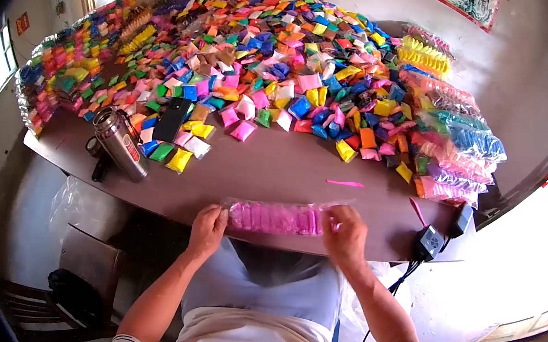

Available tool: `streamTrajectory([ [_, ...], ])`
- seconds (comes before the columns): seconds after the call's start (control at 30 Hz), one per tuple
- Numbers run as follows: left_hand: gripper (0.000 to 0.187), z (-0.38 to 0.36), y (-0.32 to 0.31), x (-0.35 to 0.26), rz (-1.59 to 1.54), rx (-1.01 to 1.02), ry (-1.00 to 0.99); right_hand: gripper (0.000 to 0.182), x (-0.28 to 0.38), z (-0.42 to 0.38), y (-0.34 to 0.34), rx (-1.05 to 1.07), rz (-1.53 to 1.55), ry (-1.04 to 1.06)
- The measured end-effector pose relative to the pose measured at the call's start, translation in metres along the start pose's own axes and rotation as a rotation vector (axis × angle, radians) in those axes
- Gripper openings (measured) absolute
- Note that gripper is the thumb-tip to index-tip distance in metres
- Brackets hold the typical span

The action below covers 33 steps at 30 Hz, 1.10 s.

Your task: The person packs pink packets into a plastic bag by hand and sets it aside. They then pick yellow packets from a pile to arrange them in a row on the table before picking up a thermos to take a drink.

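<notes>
Pink bag, head view: the clear bag of pink packets point(275, 218) is lying lengthwise along the near edge of the table point(275, 161), between the two hands and in front of the person's lap.
Left hand: it point(210, 227) is pinching the bag's left end, the thumb resting on top; its grip is narrow and holding the bag.
Right hand: it point(346, 234) is bending over the bag's right end, its grip closing on the clear film; some fingertips are hidden.
Heap: loose packets point(289, 55) in many colours are covering the far part of the table.
Right pile: filled clear bags point(458, 140) are lying stacked beside the heap.
Left side: more bagged packets point(79, 76) are sitting by the table's left edge.
Phone: a black phone point(172, 120) is resting on packets at the heap's near edge.
Flask: a steel flask point(120, 144) is standing near the phone, appearing tilted in this wide view.
Pink strip: a thin piece point(345, 183) is lying beyond the right hand.
Black box: it point(428, 242) is sitting near the right corner, cables point(403, 278) hanging from it.
</notes>
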<state>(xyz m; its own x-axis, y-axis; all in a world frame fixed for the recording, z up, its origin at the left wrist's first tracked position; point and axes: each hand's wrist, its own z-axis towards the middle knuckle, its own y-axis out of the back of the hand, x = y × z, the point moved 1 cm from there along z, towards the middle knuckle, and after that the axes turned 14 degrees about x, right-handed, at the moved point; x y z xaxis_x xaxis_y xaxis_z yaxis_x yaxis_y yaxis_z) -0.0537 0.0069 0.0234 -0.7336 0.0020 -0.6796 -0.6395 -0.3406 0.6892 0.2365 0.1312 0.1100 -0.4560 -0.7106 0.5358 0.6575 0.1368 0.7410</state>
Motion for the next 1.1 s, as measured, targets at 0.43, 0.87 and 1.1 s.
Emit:
streamTrajectory([
  [0.43,0.032,-0.004,-0.003,0.003,0.023,0.018,0.041,0.031,-0.059,0.013,-0.005,-0.027,0.97,-0.575],
  [0.87,0.034,-0.006,-0.002,0.002,0.054,0.041,0.091,0.037,-0.084,0.022,-0.013,-0.122,1.276,-0.921],
  [1.1,0.033,-0.005,-0.003,0.001,0.054,0.028,0.114,0.02,-0.088,0.025,-0.02,-0.044,1.163,-0.868],
])
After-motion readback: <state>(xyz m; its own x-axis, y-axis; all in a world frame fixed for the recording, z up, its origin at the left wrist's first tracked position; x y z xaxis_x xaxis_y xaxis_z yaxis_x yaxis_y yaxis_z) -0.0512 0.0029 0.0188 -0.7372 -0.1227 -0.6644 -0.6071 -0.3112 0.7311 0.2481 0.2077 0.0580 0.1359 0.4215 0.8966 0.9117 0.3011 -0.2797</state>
